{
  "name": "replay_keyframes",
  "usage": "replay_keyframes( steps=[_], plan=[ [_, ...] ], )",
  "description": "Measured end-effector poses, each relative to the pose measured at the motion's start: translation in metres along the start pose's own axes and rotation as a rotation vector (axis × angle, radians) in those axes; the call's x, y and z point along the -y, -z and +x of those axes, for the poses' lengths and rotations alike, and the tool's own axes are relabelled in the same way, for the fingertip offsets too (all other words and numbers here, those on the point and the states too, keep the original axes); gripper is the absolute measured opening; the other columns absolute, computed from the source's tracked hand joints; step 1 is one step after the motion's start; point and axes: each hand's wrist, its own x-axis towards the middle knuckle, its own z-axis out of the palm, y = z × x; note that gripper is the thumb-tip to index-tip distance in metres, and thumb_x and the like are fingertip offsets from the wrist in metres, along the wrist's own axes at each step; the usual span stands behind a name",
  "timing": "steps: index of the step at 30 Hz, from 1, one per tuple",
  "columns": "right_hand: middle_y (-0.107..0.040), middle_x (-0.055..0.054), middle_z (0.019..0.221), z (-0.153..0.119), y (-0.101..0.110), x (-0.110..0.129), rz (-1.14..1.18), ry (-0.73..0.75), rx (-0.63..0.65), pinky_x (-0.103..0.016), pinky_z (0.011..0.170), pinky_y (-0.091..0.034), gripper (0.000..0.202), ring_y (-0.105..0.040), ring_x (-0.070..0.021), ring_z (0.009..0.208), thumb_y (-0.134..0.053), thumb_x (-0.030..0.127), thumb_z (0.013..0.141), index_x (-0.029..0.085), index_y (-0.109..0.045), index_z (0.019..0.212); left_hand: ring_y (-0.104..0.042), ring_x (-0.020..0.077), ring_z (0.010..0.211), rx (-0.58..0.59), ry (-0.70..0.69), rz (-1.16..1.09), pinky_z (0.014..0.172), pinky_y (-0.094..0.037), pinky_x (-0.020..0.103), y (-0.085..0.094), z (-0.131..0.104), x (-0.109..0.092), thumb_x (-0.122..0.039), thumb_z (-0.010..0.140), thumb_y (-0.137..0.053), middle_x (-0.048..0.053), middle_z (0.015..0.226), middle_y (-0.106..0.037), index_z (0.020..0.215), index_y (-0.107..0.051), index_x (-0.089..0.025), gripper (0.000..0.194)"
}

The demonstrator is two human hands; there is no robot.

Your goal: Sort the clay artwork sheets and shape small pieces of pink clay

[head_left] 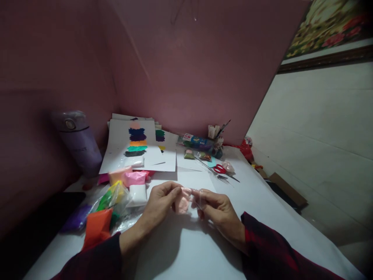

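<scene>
Between thumb and fingers, my left hand (pixel 161 202) pinches a flat, pale pink piece of soft modelling clay (pixel 182 204). My right hand (pixel 220 208) is closed on a clear plastic wrapper (pixel 199 197) that reaches the clay's right edge. Both hands are above the white tabletop, close together; whether the clay is partly inside the wrapper I cannot tell. Left of my left hand lie packets of coloured clay, among them a white one (pixel 138 195), a pink one (pixel 135 179) and an orange one (pixel 98 225).
A lilac bottle (pixel 78 144) stands at the left. Behind my hands are paint-swatched paper sheets (pixel 166 155). Red-handled scissors (pixel 220 168), a fork (pixel 220 177), small filled packets (pixel 204 156) and a brush holder (pixel 218 142) sit toward the back right.
</scene>
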Motion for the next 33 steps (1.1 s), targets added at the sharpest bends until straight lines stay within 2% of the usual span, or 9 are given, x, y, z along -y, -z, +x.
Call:
replay_keyframes(
  steps=[3,7,10,15,18,21,25,33],
  plan=[
    [-0.055,-0.001,0.073,0.002,0.0,0.001,0.049,-0.062,0.025,-0.022,0.048,-0.038,0.024,-0.047,-0.0069,0.052,-0.058,0.032,0.085,0.019,-0.073,0.097,-0.051,0.0113,0.051,-0.031,0.007,0.015,0.052,-0.04,0.023,0.0,-0.001,0.0,-0.04,0.076,-0.061,0.0,0.056,-0.059,0.071,-0.061,-0.013,0.028],
    [-0.054,0.0,0.07,0.003,-0.001,-0.002,0.041,-0.064,0.027,-0.021,0.048,-0.038,0.022,-0.049,-0.0071,0.052,-0.06,0.034,0.083,0.016,-0.072,0.082,-0.054,0.0128,0.049,-0.024,-0.001,0.005,0.052,-0.041,0.024,0.0,0.0,0.0,-0.041,0.077,-0.059,0.0,0.053,-0.06,0.075,-0.062,-0.013,0.027],
    [-0.055,0.0,0.07,0.002,-0.002,-0.005,-0.008,-0.057,-0.001,-0.02,0.048,-0.038,0.024,-0.048,-0.0062,0.052,-0.055,0.032,0.088,0.015,-0.071,0.082,-0.053,0.0122,0.048,-0.05,-0.011,0.017,0.052,-0.04,0.024,0.0,0.0,-0.001,-0.04,0.077,-0.06,0.0,0.053,-0.06,0.073,-0.062,-0.013,0.027],
    [-0.058,-0.002,0.076,0.0,-0.004,-0.006,0.043,-0.044,-0.033,-0.021,0.046,-0.04,0.021,-0.048,-0.0067,0.052,-0.057,0.029,0.086,0.017,-0.072,0.095,-0.051,0.0105,0.049,-0.079,0.015,-0.013,0.05,-0.039,0.022,-0.001,0.0,-0.004,-0.039,0.074,-0.062,-0.001,0.052,-0.058,0.069,-0.062,-0.013,0.027],
    [-0.056,-0.002,0.076,0.0,-0.004,-0.006,0.111,-0.071,0.0,-0.021,0.048,-0.042,0.024,-0.048,-0.0065,0.054,-0.055,0.024,0.086,0.021,-0.072,0.103,-0.049,0.0097,0.049,-0.083,0.027,-0.024,0.049,-0.038,0.021,-0.001,0.0,-0.005,-0.039,0.073,-0.063,-0.001,0.053,-0.058,0.069,-0.062,-0.012,0.027],
    [-0.053,0.0,0.075,0.001,-0.002,-0.008,0.177,-0.086,0.058,-0.021,0.049,-0.041,0.035,-0.048,-0.006,0.054,-0.054,0.013,0.08,0.024,-0.07,0.109,-0.049,0.01,0.049,-0.076,0.044,-0.023,0.049,-0.039,0.022,-0.001,0.0,-0.003,-0.04,0.072,-0.063,0.0,0.054,-0.058,0.071,-0.062,-0.012,0.028],
    [-0.05,0.002,0.07,0.003,0.0,-0.008,0.172,-0.054,0.113,-0.022,0.051,-0.04,0.038,-0.047,-0.0059,0.053,-0.052,0.007,0.076,0.024,-0.072,0.105,-0.051,0.0105,0.052,-0.083,0.027,-0.006,0.052,-0.039,0.022,-0.001,-0.001,0.002,-0.037,0.073,-0.063,0.001,0.057,-0.06,0.072,-0.064,-0.011,0.027],
    [-0.053,0.001,0.071,0.002,-0.002,-0.003,0.083,-0.018,0.089,-0.021,0.049,-0.041,0.022,-0.05,-0.006,0.053,-0.055,0.016,0.081,0.021,-0.073,0.093,-0.052,0.0113,0.048,-0.085,-0.009,0.02,0.049,-0.04,0.023,-0.003,-0.001,0.004,-0.037,0.073,-0.062,-0.001,0.052,-0.059,0.07,-0.062,-0.013,0.024]
  ],
)
